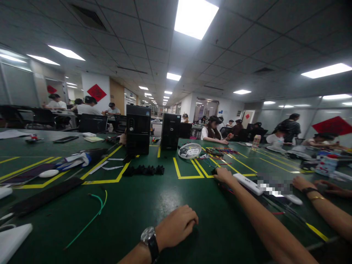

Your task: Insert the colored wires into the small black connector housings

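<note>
My left hand [176, 225], with a watch on its wrist, rests on the green table [154, 198]. Its fingers are curled in and nothing shows in them. Farther off to the right, my right hand [224, 176] reaches forward, fingers bent down over a small dark thing [213, 171] that I cannot make out. Thin coloured wires [227, 189] run under that wrist. Beside the forearm lies a white power strip [247, 184]. A white round fan guard [189, 150] and a bunch of coloured wires [222, 150] lie beyond my right hand.
Two black computer towers [138, 135] stand ahead, with a row of small black parts [144, 170] in front. A green wire [86, 220] and a long black sleeve [48, 196] lie at left. At right are another person's hands [302, 183] and a white mouse [294, 199].
</note>
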`<state>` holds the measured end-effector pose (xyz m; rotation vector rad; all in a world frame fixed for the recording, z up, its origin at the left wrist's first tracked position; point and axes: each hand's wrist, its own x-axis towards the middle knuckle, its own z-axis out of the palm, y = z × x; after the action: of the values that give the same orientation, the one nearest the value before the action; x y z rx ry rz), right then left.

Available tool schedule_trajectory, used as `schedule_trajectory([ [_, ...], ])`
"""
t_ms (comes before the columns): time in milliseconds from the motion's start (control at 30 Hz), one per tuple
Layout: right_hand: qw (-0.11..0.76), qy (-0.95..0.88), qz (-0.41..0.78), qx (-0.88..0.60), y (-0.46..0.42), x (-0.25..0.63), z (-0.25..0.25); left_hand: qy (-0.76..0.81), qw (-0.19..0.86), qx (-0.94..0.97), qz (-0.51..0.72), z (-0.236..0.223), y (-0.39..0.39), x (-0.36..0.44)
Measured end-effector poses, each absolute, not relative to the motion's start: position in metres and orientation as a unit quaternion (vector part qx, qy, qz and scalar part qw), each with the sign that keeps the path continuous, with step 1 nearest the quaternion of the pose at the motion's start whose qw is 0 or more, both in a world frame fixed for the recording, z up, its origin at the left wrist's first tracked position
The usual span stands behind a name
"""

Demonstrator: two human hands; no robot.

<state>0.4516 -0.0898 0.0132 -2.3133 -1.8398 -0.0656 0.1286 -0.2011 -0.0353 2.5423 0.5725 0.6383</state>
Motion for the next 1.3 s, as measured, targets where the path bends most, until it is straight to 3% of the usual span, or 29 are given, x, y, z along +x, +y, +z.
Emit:
schedule_trajectory([
  [267, 0.121, -0.681, 0.037, -0.722, -0.080, 0.385, 0.020, 0.325, 0.341, 0.787, 0.398, -0.040, -0.172, 0.132],
  [367, 0.149, -0.726, 0.080, -0.667, -0.091, 0.335, 0.012, 0.414, 0.475, 0.605, 0.487, -0.048, -0.151, 0.131],
  [467, 0.184, -0.778, 0.123, -0.588, -0.117, 0.282, 0.002, 0.386, 0.620, 0.440, 0.523, -0.050, -0.138, 0.122],
  [533, 0.226, -0.815, 0.158, -0.510, -0.138, 0.256, 0.000, 0.371, 0.662, 0.377, 0.531, -0.048, -0.135, 0.114],
  [633, 0.257, -0.837, 0.178, -0.450, -0.163, 0.242, 0.006, 0.409, 0.646, 0.341, 0.547, -0.043, -0.137, 0.105],
  [733, 0.261, -0.837, 0.100, -0.470, -0.176, 0.269, 0.014, 0.387, 0.651, 0.353, 0.550, -0.041, -0.140, 0.102],
  [967, 0.113, -0.691, -0.070, -0.710, -0.187, 0.411, 0.017, 0.346, 0.653, 0.433, 0.515, -0.047, -0.143, 0.110],
  [1100, 0.039, -0.615, -0.084, -0.783, -0.180, 0.462, 0.005, 0.360, 0.582, 0.547, 0.482, -0.043, -0.153, 0.116],
  [1300, 0.071, -0.609, -0.077, -0.786, -0.161, 0.477, 0.000, 0.318, 0.480, 0.698, 0.426, -0.036, -0.172, 0.118],
])
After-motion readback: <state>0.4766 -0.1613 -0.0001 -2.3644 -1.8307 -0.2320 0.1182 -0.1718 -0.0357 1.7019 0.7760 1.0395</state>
